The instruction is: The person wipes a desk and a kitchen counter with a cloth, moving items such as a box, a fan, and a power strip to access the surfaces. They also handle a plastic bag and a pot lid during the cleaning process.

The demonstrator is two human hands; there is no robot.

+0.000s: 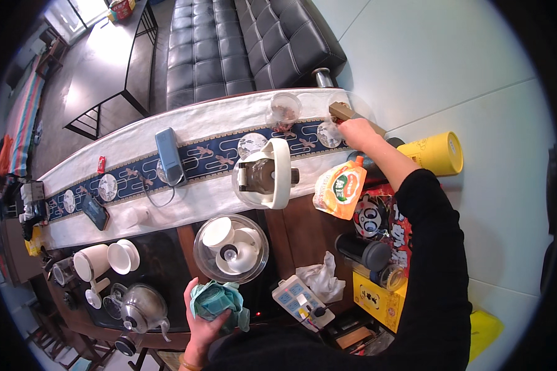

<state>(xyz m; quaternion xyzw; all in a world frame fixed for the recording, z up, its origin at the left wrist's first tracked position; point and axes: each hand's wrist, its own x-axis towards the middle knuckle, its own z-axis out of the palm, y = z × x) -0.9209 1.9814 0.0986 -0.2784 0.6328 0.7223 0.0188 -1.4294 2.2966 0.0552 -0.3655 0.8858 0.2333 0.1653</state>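
Note:
My left hand [205,327] is wrapped around a crumpled teal bundle of thin sheet material [217,302], close to my body at the table's near edge. My right arm stretches to the far right end of the table. There my right hand [358,134] is at a long brown box [346,112], beside a clear round plastic container [367,103]. Its fingertips are hidden, so whether it grips anything does not show. Left of it stands a clear tub of small reddish-brown pieces [284,113]. A white-handled tumbler [262,175] and an orange spout pouch [340,189] are nearer me.
A glass bowl of white cups [231,249] stands ahead of my left hand. Left of it is a glass teapot [141,308]. A power strip [302,302], crumpled white plastic [324,281], a dark cylinder [363,252] and a yellow canister [432,153] lie on the right.

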